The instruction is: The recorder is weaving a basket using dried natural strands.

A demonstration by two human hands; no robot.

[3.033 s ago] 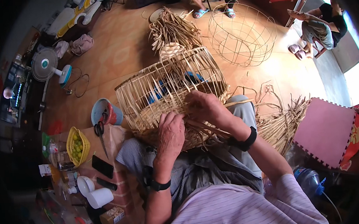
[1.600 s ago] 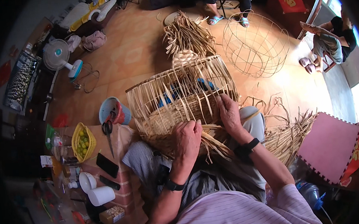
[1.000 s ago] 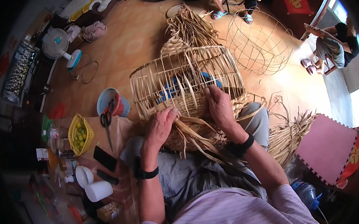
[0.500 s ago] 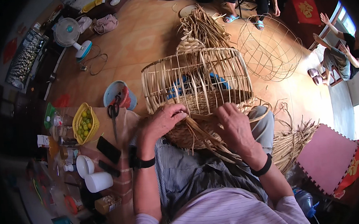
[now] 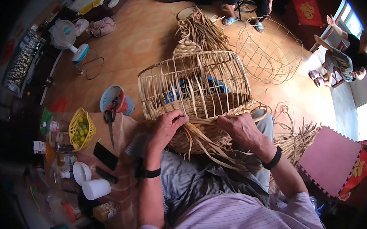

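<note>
A partly woven basket (image 5: 208, 109) rests on its side against my lap, with bare upright ribs above and a dense braided band below. My left hand (image 5: 167, 127) is closed on straw strands at the woven edge. To its right, my right hand (image 5: 242, 129) pinches a straw strand stretched along that edge between both hands. Loose strand ends (image 5: 202, 139) hang down in front of the weave. Something blue shows through the ribs, too covered to name.
Left stand a yellow basket of green fruit (image 5: 82, 130), scissors (image 5: 110, 119), a blue bin (image 5: 107, 100), a phone (image 5: 105, 155) and white cups (image 5: 96, 189). Ahead are a straw bundle (image 5: 201, 29) and wire frame (image 5: 268, 52). Two people sit beyond; a pink mat (image 5: 330, 162) lies right.
My right hand has lowered onto the woven edge and drawn the strand straight there. My left hand stays at its place on the edge. The whole view has shifted slightly.
</note>
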